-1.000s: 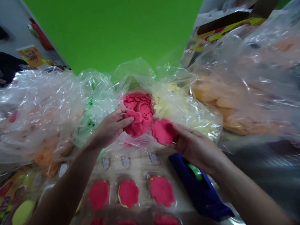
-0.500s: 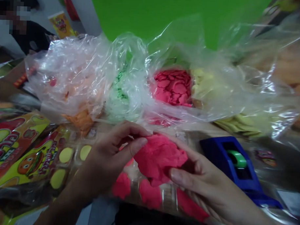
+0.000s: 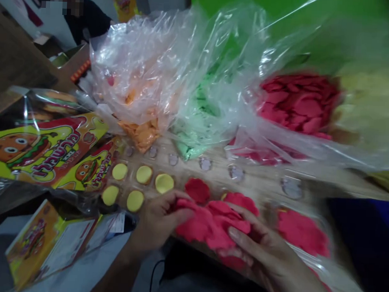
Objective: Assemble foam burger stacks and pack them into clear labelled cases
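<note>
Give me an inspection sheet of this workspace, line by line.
Surface: clear plastic tray with round wells, over a tan backing.
Job's things: pink dough lump between the hands; yellow dough discs and pink dough discs in the wells.
Clutter: clear plastic bags of pink dough, green dough and orange dough; burger-printed packaging.
Hands: left hand and right hand both on the lump.
Cables: thin black cable below the tray.
Surroundings: co-worker in a dark top at upper left; green backdrop behind the bags.
</note>
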`<state>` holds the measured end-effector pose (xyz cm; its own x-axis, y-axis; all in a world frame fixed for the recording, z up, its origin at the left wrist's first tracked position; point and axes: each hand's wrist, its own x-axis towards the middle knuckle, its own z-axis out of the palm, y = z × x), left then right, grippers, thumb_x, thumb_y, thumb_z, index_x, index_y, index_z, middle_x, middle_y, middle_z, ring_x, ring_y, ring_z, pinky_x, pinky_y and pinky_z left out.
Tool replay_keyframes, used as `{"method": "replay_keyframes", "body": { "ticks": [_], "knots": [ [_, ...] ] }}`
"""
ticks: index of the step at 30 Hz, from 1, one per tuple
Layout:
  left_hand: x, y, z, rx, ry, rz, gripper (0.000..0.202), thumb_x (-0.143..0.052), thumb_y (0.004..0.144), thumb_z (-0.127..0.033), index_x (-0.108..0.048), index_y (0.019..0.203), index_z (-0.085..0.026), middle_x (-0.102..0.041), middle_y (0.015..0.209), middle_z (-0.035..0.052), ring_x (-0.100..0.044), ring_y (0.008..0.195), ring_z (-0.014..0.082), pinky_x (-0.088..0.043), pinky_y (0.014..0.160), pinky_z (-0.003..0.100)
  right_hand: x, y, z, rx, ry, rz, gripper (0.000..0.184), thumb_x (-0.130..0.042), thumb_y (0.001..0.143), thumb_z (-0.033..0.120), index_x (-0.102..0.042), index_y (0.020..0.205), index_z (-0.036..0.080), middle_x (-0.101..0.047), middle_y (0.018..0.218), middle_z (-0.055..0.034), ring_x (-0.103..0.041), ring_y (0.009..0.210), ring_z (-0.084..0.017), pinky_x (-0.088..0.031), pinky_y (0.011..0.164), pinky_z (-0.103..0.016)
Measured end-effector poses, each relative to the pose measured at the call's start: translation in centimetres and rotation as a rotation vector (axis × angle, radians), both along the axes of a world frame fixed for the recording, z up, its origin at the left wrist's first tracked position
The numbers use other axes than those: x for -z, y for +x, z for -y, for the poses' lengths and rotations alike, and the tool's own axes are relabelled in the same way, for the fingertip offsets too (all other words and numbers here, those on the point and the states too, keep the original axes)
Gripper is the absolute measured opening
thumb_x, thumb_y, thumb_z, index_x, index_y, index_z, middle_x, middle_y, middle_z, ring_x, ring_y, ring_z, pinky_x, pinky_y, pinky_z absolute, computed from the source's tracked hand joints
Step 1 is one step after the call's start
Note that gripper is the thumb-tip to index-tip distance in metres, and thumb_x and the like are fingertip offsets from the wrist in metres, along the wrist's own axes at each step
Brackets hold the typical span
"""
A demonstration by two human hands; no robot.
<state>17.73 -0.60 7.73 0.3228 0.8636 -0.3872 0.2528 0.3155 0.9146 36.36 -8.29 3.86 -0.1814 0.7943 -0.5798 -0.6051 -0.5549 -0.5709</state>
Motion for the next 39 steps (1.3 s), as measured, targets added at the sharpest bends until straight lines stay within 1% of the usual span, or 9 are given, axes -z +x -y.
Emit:
{"method": "replay_keyframes", "body": {
  "ticks": [3, 6, 10, 15, 18, 25, 31, 36, 39],
  "knots": [
    [1.8, -2.5, -1.5, -0.230, -0.008, 0.064, 0.017, -0.071, 0.067, -0.026, -0.063, 0.079, -0.019, -0.064, 0.074, -0.0033, -0.056, 0.067, 0.0092, -0.044, 0.063, 0.020, 0.6, -0.8, -0.1, 0.069, -0.084, -0.003, 0.045, -0.086, 0.058, 0.033, -0.069, 0.099, 0.033, -0.072, 0.096, 0.0009, -0.068, 0.057, -0.011, -0.058, 0.060, -0.023],
    [2.9, -3.4, -2.8, -0.223, -0.038, 0.116, 0.021, -0.073, 0.065, -0.027, -0.061, 0.080, -0.018, -0.064, 0.075, -0.0037, -0.056, 0.067, 0.0083, -0.045, 0.065, 0.019, 0.8, -1.9, -1.1, 0.100, -0.080, 0.035, 0.043, -0.087, 0.053, 0.036, -0.070, 0.091, 0.030, -0.071, 0.087, 0.0029, -0.068, 0.057, -0.011, -0.058, 0.061, -0.022],
    [3.5, -2.9, -3.3, -0.258, -0.026, 0.155, 0.022, -0.073, 0.066, -0.026, -0.061, 0.082, -0.019, -0.064, 0.076, -0.0049, -0.057, 0.070, 0.0074, -0.046, 0.068, 0.018, 1.5, -2.8, -2.4, 0.127, -0.004, 0.258, 0.049, -0.086, 0.048, 0.047, -0.070, 0.091, 0.027, -0.068, 0.108, -0.0001, -0.065, 0.058, -0.011, -0.059, 0.063, -0.029],
    [2.8, -3.5, -3.5, -0.354, -0.145, 0.377, 0.036, -0.079, 0.060, -0.035, -0.057, 0.084, -0.021, -0.065, 0.077, -0.0046, -0.061, 0.072, 0.0094, -0.049, 0.070, 0.021, 2.9, -1.3, -2.3, 0.175, 0.159, 0.613, 0.042, -0.075, 0.063, 0.051, -0.070, 0.097, 0.027, -0.067, 0.114, -0.0042, -0.065, 0.098, -0.023, -0.057, 0.079, -0.032],
    [2.7, -4.5, -4.3, -0.404, -0.057, 0.356, 0.040, -0.080, 0.058, -0.037, -0.055, 0.086, -0.021, -0.066, 0.080, -0.0036, -0.062, 0.072, 0.0099, -0.049, 0.071, 0.021, 3.4, 0.0, -1.9, 0.196, 0.173, 0.666, 0.042, -0.071, 0.068, 0.052, -0.069, 0.102, 0.028, -0.067, 0.116, -0.0044, -0.065, 0.099, -0.024, -0.059, 0.076, -0.031],
    [4.2, -4.7, -5.7, 0.059, 0.197, -0.250, 0.014, -0.059, 0.077, -0.024, -0.058, 0.090, -0.020, -0.066, 0.082, 0.0001, -0.062, 0.076, 0.0152, -0.048, 0.070, 0.028, 3.6, 0.7, -1.4, 0.205, 0.181, 0.756, 0.040, -0.072, 0.066, 0.053, -0.070, 0.099, 0.031, -0.068, 0.117, -0.0016, -0.062, 0.110, -0.025, -0.048, 0.098, -0.039],
    [6.0, -3.3, -6.1, 0.180, 0.684, -0.887, 0.016, -0.050, 0.085, -0.013, -0.062, 0.094, -0.019, -0.065, 0.098, 0.0070, -0.058, 0.095, 0.0226, -0.045, 0.088, 0.040, 3.5, 0.4, -1.3, 0.208, 0.194, 0.709, 0.035, -0.072, 0.068, 0.050, -0.071, 0.098, 0.031, -0.069, 0.114, -0.0020, -0.065, 0.105, -0.024, -0.054, 0.090, -0.034],
    [6.3, -3.4, -5.8, 0.237, 0.873, -1.074, 0.020, -0.053, 0.086, -0.018, -0.063, 0.104, -0.016, -0.062, 0.102, 0.0111, -0.056, 0.098, 0.0256, -0.046, 0.086, 0.042, 3.1, 0.3, -1.2, 0.219, 0.182, 0.644, 0.036, -0.074, 0.067, 0.049, -0.071, 0.097, 0.029, -0.070, 0.113, -0.0031, -0.066, 0.103, -0.023, -0.056, 0.086, -0.030],
    [6.2, -3.1, -5.3, 0.276, 1.009, -0.974, 0.027, -0.049, 0.090, -0.022, -0.058, 0.115, -0.016, -0.060, 0.115, 0.0124, -0.053, 0.108, 0.0251, -0.042, 0.094, 0.043, 3.3, 0.3, -1.1, 0.215, 0.129, 0.539, 0.041, -0.075, 0.068, 0.049, -0.069, 0.104, 0.031, -0.068, 0.117, -0.0032, -0.064, 0.106, -0.024, -0.056, 0.085, -0.031]
  ]
}}
